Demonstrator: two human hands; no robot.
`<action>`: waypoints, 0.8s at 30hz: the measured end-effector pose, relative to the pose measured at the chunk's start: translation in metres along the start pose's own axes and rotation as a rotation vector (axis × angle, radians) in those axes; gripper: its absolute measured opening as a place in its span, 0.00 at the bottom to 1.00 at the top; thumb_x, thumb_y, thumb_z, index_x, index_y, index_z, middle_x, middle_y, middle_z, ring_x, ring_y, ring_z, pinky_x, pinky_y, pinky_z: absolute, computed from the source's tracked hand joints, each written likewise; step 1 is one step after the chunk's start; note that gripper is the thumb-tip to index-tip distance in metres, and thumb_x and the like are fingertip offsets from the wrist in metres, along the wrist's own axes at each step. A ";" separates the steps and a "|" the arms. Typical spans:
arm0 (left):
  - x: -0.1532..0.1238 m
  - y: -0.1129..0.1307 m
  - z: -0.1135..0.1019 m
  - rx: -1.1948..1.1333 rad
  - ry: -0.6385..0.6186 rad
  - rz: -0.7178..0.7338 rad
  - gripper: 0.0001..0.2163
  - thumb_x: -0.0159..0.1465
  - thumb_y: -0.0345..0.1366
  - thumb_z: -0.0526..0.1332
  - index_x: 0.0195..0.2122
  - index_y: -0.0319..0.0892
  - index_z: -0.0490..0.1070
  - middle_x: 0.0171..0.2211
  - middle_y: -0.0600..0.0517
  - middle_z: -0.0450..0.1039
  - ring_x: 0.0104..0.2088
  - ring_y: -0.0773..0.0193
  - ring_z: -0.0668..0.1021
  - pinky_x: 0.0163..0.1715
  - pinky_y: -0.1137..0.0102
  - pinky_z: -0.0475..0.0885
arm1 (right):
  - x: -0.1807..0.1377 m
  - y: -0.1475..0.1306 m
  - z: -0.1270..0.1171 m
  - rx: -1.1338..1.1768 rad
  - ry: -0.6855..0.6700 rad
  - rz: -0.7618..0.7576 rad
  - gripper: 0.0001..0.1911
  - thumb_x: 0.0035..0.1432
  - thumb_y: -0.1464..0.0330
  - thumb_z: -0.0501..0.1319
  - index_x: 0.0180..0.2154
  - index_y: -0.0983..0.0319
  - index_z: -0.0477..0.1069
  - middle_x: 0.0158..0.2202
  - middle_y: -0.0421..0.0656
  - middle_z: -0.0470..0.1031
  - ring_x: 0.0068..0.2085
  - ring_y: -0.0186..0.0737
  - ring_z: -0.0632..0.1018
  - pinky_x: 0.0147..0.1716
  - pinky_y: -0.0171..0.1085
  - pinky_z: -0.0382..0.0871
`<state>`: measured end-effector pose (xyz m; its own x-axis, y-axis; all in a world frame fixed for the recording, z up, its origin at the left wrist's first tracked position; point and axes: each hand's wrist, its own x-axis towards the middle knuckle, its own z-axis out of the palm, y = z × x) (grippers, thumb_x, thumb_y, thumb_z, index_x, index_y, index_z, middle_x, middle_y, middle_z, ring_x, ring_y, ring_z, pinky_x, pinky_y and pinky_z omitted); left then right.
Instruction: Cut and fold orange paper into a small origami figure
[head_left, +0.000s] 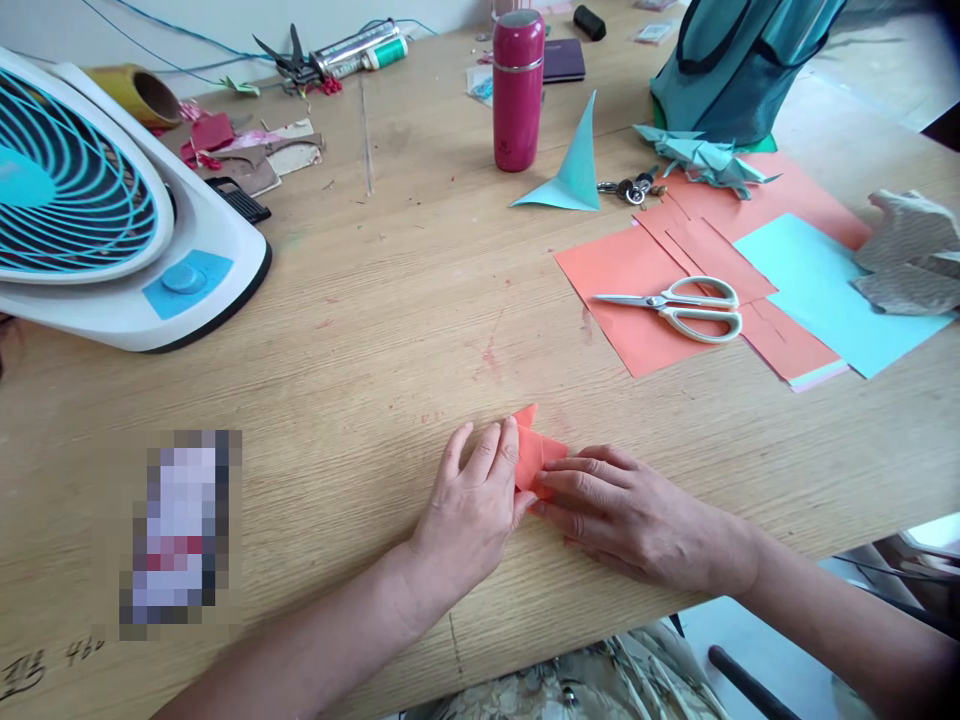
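A small folded piece of orange paper [534, 452] lies on the wooden table [390, 300] near its front edge. My left hand [472, 510] rests flat on the paper's left side, fingers stretched out and pressing down. My right hand [622, 510] lies flat on the paper's right side, fingers extended toward the left and touching the fold. Most of the paper is hidden under both hands; only a small pointed part shows between them.
White-handled scissors [686, 308] lie on orange sheets [637, 290] beside a light blue sheet [825, 290] at right. A pink bottle [517, 90], a blue folded paper shape [574, 165], a teal bag [739, 60] and a fan [97, 210] stand farther back.
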<state>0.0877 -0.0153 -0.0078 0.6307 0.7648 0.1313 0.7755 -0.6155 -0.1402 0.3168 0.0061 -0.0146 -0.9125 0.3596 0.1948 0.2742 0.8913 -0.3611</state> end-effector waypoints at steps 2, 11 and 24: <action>-0.002 0.002 0.000 -0.006 -0.019 -0.018 0.20 0.71 0.38 0.55 0.58 0.28 0.71 0.61 0.38 0.69 0.58 0.48 0.71 0.58 0.51 0.66 | 0.000 0.000 0.001 -0.006 0.004 0.001 0.19 0.69 0.71 0.54 0.59 0.65 0.68 0.57 0.54 0.72 0.58 0.49 0.72 0.53 0.50 0.68; -0.005 0.003 0.005 -0.022 -0.031 -0.053 0.23 0.72 0.42 0.53 0.61 0.30 0.68 0.65 0.39 0.65 0.62 0.46 0.69 0.60 0.49 0.64 | 0.001 0.000 -0.005 -0.002 -0.012 0.035 0.14 0.70 0.69 0.55 0.53 0.65 0.72 0.68 0.59 0.59 0.70 0.58 0.57 0.60 0.60 0.63; -0.002 -0.001 0.006 -0.057 0.073 -0.042 0.17 0.73 0.33 0.52 0.56 0.30 0.71 0.60 0.38 0.71 0.60 0.48 0.72 0.59 0.48 0.63 | 0.001 0.003 -0.003 0.063 -0.033 -0.016 0.14 0.71 0.70 0.52 0.53 0.66 0.71 0.63 0.55 0.68 0.68 0.47 0.62 0.67 0.59 0.54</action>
<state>0.0851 -0.0152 -0.0142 0.5962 0.7757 0.2069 0.8003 -0.5946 -0.0773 0.3174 0.0097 -0.0124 -0.9263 0.3355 0.1715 0.2411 0.8774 -0.4147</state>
